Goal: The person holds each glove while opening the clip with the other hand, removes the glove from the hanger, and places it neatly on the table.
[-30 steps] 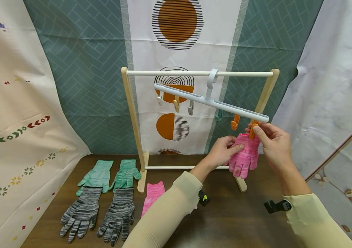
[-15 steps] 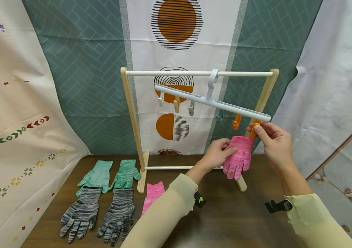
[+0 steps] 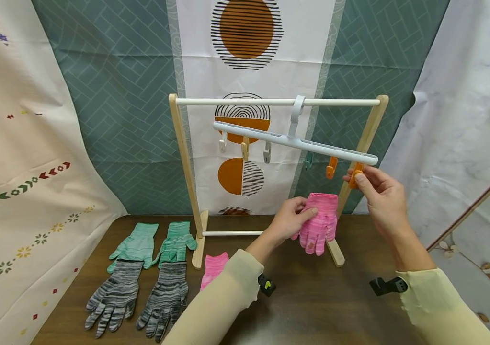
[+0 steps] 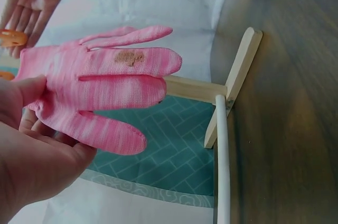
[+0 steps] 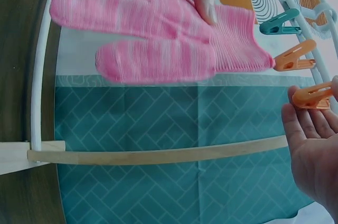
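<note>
My left hand (image 3: 290, 220) pinches a pink knit glove (image 3: 321, 223) near its cuff, between thumb and fingers. The glove hangs fingers down, with a brown stain on one finger seen in the left wrist view. My right hand (image 3: 382, 196) pinches an orange clip (image 3: 356, 176) at the lower right end of the pale hanger (image 3: 296, 141). That clip and the glove are apart. In the right wrist view, the cuff lies near another orange clip (image 5: 296, 57). White (image 3: 223, 142), yellow (image 3: 245, 148), grey (image 3: 267, 152) and green (image 3: 308, 160) clips hang along the tilted hanger.
The hanger hooks over the white top bar (image 3: 245, 102) of a wooden rack. On the brown table (image 3: 305, 306) at left lie green gloves (image 3: 137, 242) and striped grey gloves (image 3: 115, 294). Another pink glove (image 3: 213, 268) lies partly behind the left sleeve.
My left hand has drawn the pink glove left and slightly down, away from the end orange clip. My right hand stays on that clip. The hanger's right end has risen a little.
</note>
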Tool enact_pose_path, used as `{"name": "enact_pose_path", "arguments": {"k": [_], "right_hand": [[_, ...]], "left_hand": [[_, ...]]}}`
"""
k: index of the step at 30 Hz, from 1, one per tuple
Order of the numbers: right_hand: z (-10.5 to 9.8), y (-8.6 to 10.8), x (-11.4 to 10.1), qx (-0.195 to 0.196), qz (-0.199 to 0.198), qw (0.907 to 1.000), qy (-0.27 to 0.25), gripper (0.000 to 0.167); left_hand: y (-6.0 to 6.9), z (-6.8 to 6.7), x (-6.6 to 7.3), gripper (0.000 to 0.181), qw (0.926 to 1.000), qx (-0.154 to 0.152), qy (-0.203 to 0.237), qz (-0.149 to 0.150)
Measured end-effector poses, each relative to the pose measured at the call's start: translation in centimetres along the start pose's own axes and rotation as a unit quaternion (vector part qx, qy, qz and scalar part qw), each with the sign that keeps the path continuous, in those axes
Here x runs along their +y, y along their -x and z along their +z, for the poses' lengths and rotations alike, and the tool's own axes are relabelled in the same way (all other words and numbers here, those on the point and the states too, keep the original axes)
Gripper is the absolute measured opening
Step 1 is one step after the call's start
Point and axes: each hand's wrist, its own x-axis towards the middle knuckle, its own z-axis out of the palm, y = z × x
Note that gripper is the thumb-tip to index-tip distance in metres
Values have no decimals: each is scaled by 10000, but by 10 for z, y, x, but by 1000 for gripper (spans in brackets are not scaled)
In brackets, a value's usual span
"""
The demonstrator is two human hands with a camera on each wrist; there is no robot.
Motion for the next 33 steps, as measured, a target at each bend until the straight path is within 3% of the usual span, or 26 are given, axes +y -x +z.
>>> {"name": "enact_pose_path", "arguments": {"k": [5, 15, 26, 33], "right_hand": [[0, 0, 1, 27, -78, 9996, -252, 37], [1, 1, 2, 149, -46, 9996, -228, 38], [0, 2, 4, 194, -80, 9994, -282, 40], [-1, 5, 7, 165, -12, 9993, -322, 45]], "left_hand": [[10, -4, 0, 21, 9996, 172, 176, -114], [27, -11, 1, 22, 9963, 498, 392, -577], [43, -20, 0, 23, 9915, 613, 620, -962], [52, -26, -6, 26, 9895, 685, 736, -1036]]}}
